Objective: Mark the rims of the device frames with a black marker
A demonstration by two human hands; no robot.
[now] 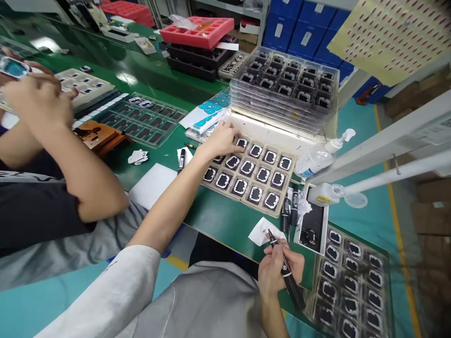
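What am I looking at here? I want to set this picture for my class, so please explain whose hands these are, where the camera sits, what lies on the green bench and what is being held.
There is no machine: a person works with bare hands, and the one camera is worn on that person's head, looking forward and down. The left hand reaches out onto a beige tray of small dark framed parts and touches the row nearest its far edge. The right hand holds a black marker pen, tip up, next to a white scrap of paper. Behind the tray stands a stack of clear trays holding similar parts; a pump bottle lies beside it, and a further tray of parts sits at the right. The arms at the far left belong to a co-worker at the same green bench.
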